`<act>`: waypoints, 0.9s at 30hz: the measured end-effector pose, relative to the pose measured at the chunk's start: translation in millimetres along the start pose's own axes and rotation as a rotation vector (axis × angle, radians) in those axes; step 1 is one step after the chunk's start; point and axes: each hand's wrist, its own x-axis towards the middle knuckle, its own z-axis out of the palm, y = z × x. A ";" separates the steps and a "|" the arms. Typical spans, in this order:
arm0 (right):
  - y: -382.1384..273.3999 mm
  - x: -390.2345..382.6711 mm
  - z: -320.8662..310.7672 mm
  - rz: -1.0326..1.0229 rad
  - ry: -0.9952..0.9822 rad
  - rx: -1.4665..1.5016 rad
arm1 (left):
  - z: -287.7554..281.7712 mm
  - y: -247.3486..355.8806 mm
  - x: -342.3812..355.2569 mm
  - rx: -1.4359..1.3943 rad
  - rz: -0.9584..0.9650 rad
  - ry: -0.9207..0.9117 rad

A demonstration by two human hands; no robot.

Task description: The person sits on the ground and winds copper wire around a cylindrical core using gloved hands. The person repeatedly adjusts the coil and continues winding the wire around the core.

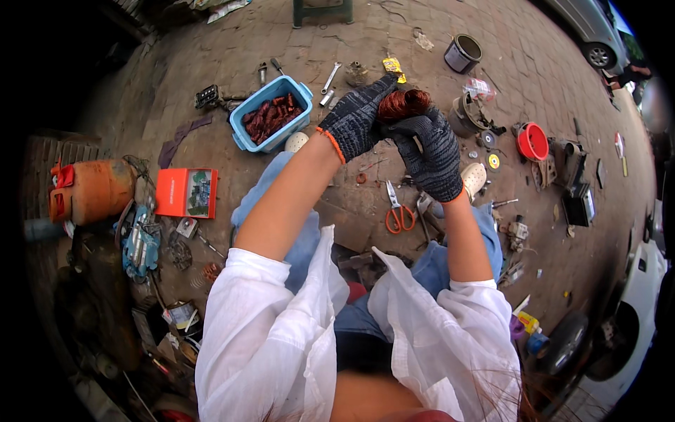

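A coil of reddish copper wire [403,105] is held up in front of me between both hands. My left hand [360,111], in a dark grey knit glove with an orange cuff, presses against the coil's left side, its fingers reaching up along it. My right hand [427,151], gloved alike, is closed with bent fingers at the coil's lower right. The fingertips against the wire are partly hidden. Below my hands, scissors with orange handles [399,216] lie on the bricks, near a small copper ring [361,178].
At left a light blue tub [247,141] holds reddish-brown pieces. Farther left are an open orange box [173,193] and an orange gas cylinder [98,190]. A wrench [330,78], a dark can [462,54], a red bowl [534,143] and metal parts lie around on the brick ground.
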 end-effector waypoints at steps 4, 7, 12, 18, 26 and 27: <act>19.2 -7.6 -4.0 0.024 0.105 0.004 | 13.0 21.9 -0.3 -0.083 -0.330 0.143; 27.3 -5.8 -11.0 0.097 0.133 -0.091 | 25.2 46.6 -3.5 0.011 -0.402 0.092; 32.5 -2.9 -15.3 0.297 0.111 -0.033 | 21.6 10.6 -3.0 1.156 0.315 0.104; -19.7 -1.5 -5.8 0.363 0.089 -0.020 | 22.7 -1.8 8.3 0.952 0.270 0.333; -45.9 -30.5 21.9 0.063 0.037 -0.402 | 10.2 8.2 -2.6 1.148 0.286 0.176; -38.5 -34.4 22.0 -0.010 0.040 -0.433 | 14.6 12.1 -4.4 1.042 0.190 0.104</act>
